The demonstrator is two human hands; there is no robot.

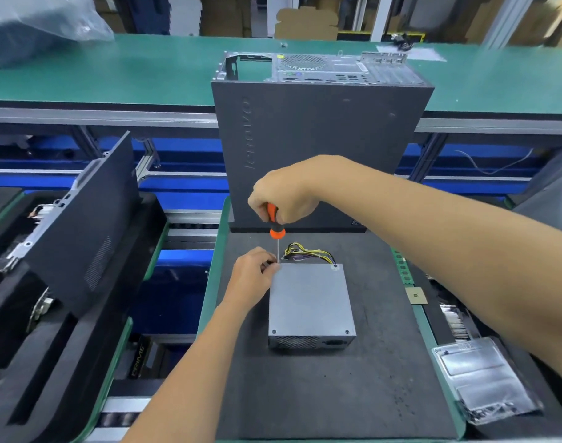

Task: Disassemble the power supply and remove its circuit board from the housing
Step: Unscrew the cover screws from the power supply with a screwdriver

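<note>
The power supply (310, 302) lies on the mat (337, 394), its wires (308, 252) at the far side — behind it stands the computer case (318, 148), a plastic bag (484, 378) lies to the right, and a leaning panel (81, 219) stands to the left.

Green conveyor belt (145, 75) crosses behind; cardboard boxes (305, 24) beyond.

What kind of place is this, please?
Probably an electronics disassembly line in a factory: green conveyor belt, a computer tower on the work mat, and cardboard boxes behind.
</note>
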